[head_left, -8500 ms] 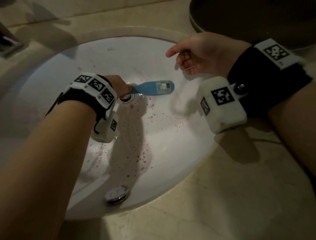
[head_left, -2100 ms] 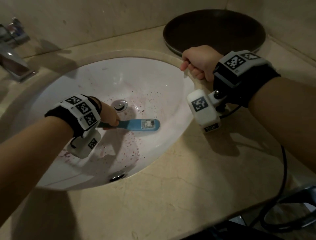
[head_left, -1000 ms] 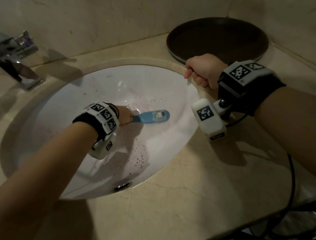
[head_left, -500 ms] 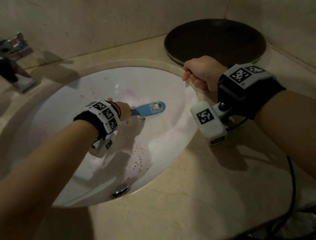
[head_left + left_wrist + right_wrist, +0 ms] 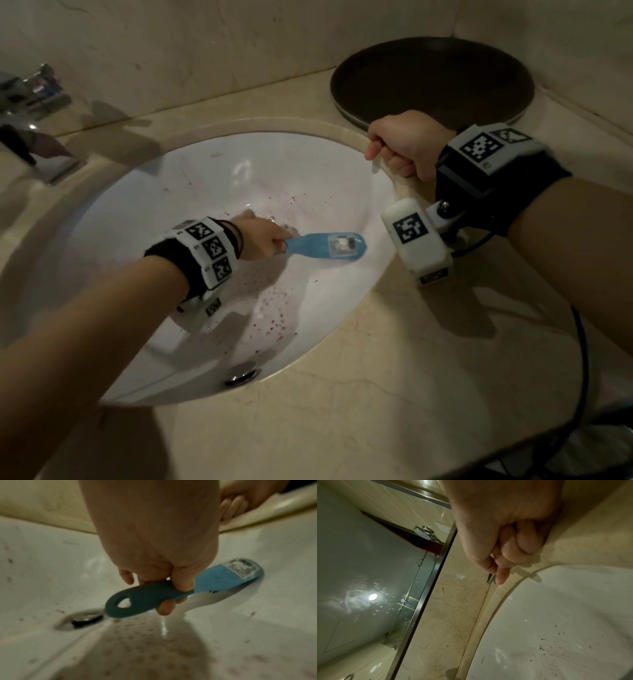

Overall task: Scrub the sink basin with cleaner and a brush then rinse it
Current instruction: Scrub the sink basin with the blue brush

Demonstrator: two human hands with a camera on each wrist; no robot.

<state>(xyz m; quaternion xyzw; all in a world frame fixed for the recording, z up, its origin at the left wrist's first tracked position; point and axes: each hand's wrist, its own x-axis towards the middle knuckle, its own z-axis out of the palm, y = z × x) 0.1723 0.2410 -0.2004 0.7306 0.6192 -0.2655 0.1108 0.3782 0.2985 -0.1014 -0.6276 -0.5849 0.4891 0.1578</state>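
Observation:
My left hand [image 5: 263,238] [image 5: 163,561] grips the handle of a blue scrub brush [image 5: 325,246] [image 5: 137,599] inside the white sink basin [image 5: 191,192]. The brush head presses bristles-down on the basin's right wall, label side up. Reddish and dark specks [image 5: 274,308] dot the wet basin. The drain [image 5: 84,618] sits just left of the handle's end in the left wrist view. My right hand [image 5: 404,147] [image 5: 505,534] is curled in a fist and rests on the basin's far right rim. I see nothing held in it.
A chrome faucet [image 5: 37,137] stands at the far left. A dark round tray [image 5: 431,78] lies on the beige marble counter [image 5: 376,394] behind my right hand. A metal overflow cap [image 5: 241,373] sits on the near wall. A black cable [image 5: 582,359] hangs off the right edge.
The brush has swept to the right, from the basin's middle onto its right wall, my left hand going with it. My right fist has stayed on the rim.

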